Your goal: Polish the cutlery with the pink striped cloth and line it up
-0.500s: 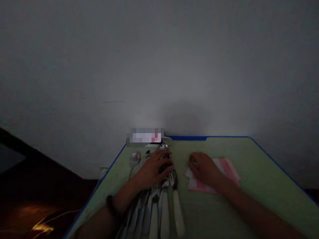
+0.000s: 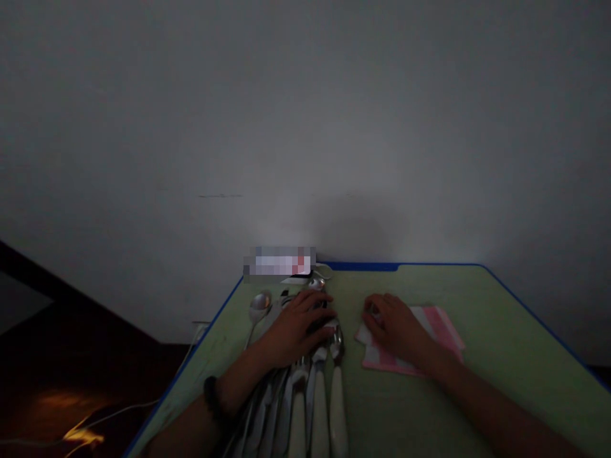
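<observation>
My left hand (image 2: 301, 324) lies over a row of cutlery, its fingers stretched and a little apart. Beneath it are several long-handled pieces, among them a fork (image 2: 300, 375). A spoon (image 2: 337, 346) with a pale handle lies by the thumb, along the row's right side. Another spoon (image 2: 260, 306) shows its bowl left of the hand. What the fingertips touch is partly hidden. My right hand (image 2: 389, 321) rests on a pink and white cloth (image 2: 442, 327); its fingers curl toward the thumb around a bit of the cloth.
The pale green table (image 2: 501, 356) has a blue edge and stands against a grey wall (image 2: 363, 127). At the back left corner is a blurred-out whitish object (image 2: 281, 266). A thin cable (image 2: 119, 408) runs across the dark floor at left.
The pale-handled spoon at the right of the row now lies straighter, its handle end shifted left. My left hand has moved very slightly right; my right hand hardly differs.
</observation>
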`<state>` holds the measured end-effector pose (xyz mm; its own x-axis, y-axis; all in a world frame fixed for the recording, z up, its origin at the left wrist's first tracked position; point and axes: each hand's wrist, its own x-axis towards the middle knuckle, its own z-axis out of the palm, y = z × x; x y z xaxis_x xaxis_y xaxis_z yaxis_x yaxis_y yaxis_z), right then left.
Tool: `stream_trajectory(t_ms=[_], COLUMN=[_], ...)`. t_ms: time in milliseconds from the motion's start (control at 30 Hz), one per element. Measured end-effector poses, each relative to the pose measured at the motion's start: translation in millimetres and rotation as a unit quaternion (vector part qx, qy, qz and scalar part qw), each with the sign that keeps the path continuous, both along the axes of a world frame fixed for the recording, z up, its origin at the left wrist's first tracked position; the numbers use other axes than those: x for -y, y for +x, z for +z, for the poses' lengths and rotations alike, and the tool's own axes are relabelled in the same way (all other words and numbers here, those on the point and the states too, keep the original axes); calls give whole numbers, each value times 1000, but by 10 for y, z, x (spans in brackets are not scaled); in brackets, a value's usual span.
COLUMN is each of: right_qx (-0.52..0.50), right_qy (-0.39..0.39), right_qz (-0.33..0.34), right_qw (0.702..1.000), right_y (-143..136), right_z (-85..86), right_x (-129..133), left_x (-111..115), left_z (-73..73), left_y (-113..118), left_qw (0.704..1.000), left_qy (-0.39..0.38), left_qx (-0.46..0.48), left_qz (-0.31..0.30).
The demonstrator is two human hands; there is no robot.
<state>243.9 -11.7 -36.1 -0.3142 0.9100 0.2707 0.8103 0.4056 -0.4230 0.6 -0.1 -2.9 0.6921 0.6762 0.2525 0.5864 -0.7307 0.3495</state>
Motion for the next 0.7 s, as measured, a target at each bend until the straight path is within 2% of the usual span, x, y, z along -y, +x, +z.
stream_trajectory(t_ms=[700], right_qx=[3], right_qy=[9], right_qz=[0], right_qw=[1000], right_y=[-21], right_z=[66], right_x=[41], left_x=[63], left_z=[56], left_y=[2], left_qw=[999], left_qy=[13], left_qx=[-44], left_qz=[5])
